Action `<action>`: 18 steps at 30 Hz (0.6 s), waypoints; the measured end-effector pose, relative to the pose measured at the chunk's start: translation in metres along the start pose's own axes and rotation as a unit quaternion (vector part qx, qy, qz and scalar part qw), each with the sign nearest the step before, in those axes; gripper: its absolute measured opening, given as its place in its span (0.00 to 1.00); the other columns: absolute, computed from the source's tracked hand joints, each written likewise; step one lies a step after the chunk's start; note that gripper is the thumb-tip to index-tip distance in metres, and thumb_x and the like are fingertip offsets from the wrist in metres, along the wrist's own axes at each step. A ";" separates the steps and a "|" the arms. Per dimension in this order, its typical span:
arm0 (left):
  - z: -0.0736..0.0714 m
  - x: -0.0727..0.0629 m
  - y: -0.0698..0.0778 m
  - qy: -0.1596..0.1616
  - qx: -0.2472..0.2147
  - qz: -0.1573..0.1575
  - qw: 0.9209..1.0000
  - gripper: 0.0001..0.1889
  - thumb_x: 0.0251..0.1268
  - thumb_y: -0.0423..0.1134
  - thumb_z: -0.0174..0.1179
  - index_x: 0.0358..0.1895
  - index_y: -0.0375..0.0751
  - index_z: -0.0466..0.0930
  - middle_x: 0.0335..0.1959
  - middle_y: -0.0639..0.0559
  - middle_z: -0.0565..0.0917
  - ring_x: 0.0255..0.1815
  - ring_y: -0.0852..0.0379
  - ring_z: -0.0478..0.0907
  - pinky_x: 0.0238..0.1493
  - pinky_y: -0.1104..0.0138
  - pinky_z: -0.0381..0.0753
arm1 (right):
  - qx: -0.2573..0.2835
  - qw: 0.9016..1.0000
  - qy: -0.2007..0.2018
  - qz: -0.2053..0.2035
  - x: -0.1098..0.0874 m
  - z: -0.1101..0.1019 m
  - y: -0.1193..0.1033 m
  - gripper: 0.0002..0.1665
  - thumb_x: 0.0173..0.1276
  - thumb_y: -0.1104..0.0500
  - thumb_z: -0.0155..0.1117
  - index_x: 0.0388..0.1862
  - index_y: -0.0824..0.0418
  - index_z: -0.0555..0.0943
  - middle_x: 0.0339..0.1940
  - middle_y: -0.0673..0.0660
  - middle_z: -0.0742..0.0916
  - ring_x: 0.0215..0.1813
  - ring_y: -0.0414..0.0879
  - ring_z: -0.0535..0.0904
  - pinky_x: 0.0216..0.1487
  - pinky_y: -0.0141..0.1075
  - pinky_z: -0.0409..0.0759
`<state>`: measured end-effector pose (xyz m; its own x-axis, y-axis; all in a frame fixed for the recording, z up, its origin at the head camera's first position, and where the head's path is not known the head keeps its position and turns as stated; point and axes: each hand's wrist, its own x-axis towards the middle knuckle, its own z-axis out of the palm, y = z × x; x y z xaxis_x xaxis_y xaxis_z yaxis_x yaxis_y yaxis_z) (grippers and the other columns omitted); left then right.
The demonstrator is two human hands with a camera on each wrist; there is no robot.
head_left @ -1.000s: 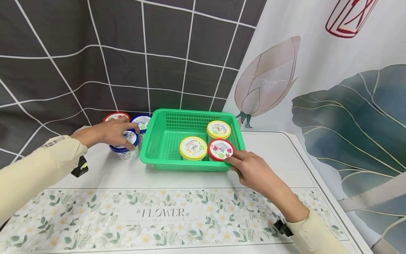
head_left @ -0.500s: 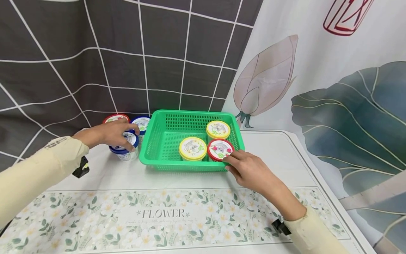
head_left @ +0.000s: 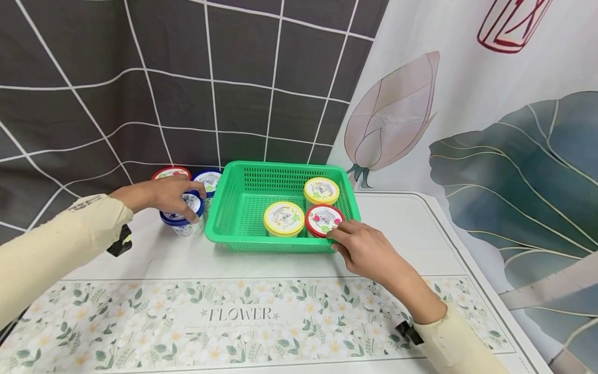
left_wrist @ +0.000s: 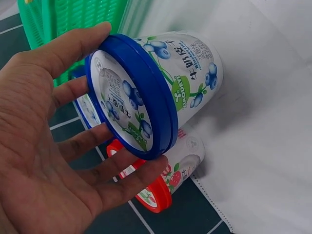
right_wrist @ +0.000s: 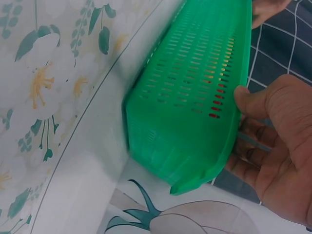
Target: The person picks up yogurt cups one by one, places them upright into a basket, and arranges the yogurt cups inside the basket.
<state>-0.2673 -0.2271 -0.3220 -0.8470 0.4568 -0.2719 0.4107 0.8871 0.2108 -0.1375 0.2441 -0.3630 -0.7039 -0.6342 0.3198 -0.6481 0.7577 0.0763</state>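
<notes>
My left hand (head_left: 174, 196) grips a white tub with a blue lid (left_wrist: 187, 73), printed with blueberries, left of the green basket. Its thumb lies at one side of the lid and the fingers curl at the other. Just behind that tub are a second blue-lidded tub (head_left: 208, 179) and a red-lidded one (head_left: 169, 172). At the front right corner of the green basket (head_left: 243, 239), my right hand (head_left: 369, 248) pinches the rim, thumb outside and fingers inside. Inside the basket stand two yellow-lidded tubs (head_left: 283, 219) and a red-lidded tub (head_left: 321, 218).
The basket stands on a white table cover (head_left: 397, 213) with a flower-printed band (head_left: 233, 332) along the front. A dark checked curtain (head_left: 177, 104) hangs close behind the basket and tubs. To the right hangs a pale printed curtain (head_left: 467, 104).
</notes>
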 end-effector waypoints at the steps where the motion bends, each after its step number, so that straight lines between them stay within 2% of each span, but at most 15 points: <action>1: 0.000 0.000 0.000 -0.003 -0.002 0.000 1.000 0.33 0.59 0.52 0.82 0.67 0.47 0.84 0.67 0.25 0.79 0.63 0.27 0.81 0.62 0.28 0.86 | 0.002 1.000 -0.001 0.001 0.000 0.000 0.000 0.13 0.72 0.64 0.80 0.53 0.57 0.91 0.45 0.54 0.91 0.46 0.50 0.86 0.48 0.46 0.91; 8: -0.004 -0.001 0.001 -0.019 -0.012 -0.009 1.000 0.34 0.60 0.53 0.83 0.68 0.47 0.83 0.71 0.24 0.77 0.67 0.25 0.79 0.63 0.27 0.85 | 0.005 1.000 -0.001 -0.003 0.002 -0.002 -0.001 0.12 0.72 0.65 0.80 0.52 0.57 0.91 0.44 0.54 0.91 0.45 0.50 0.85 0.46 0.46 0.90; 18: -0.009 -0.004 0.003 -0.033 -0.013 -0.003 0.999 0.35 0.60 0.52 0.83 0.68 0.46 0.82 0.73 0.23 0.75 0.67 0.25 0.78 0.63 0.28 0.86 | 0.002 1.000 -0.002 0.001 0.001 -0.001 -0.002 0.13 0.72 0.65 0.80 0.53 0.57 0.91 0.44 0.54 0.91 0.44 0.50 0.84 0.45 0.46 0.90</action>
<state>-0.2658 -0.2269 -0.3116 -0.8252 0.4555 -0.3341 0.3963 0.8883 0.2321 -0.1366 0.2418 -0.3620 -0.7063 -0.6333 0.3165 -0.6478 0.7584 0.0719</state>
